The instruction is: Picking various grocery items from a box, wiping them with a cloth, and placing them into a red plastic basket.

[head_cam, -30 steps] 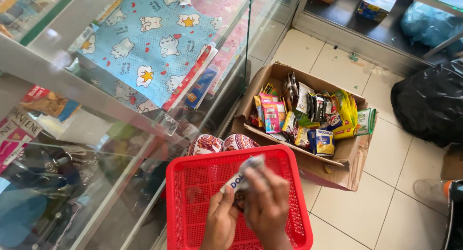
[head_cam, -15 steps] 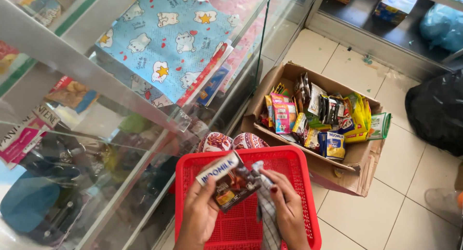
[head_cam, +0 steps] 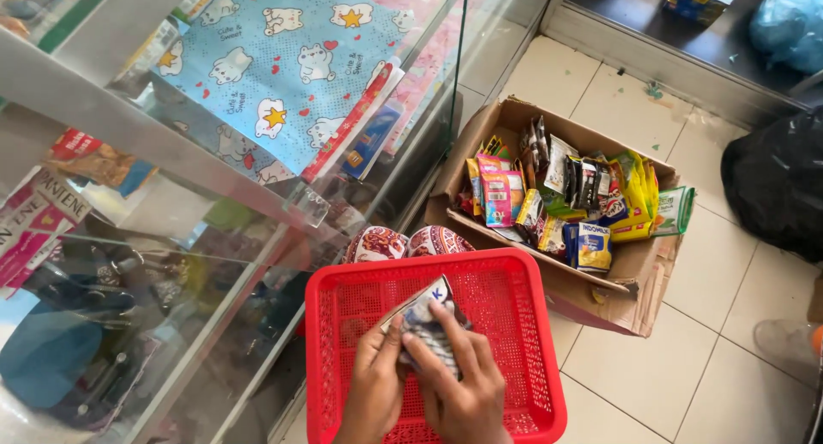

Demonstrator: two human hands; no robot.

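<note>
Person's own body, head view. Left hand [head_cam: 377, 384] and right hand [head_cam: 459, 388]: both bare, no gloves, rings or watch visible; the wrists enter at the lower edge unsleeved. Whether the nails carry polish cannot be told here. Patterned footwear [head_cam: 403, 243] shows above.

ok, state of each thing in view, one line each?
left hand: gripping the packet
right hand: pressing a checked cloth onto the packet
packet: held over the basket
red basket: upright, nothing visible inside
cardboard box: flaps open, full of sachets
glass cabinet: shut
</note>
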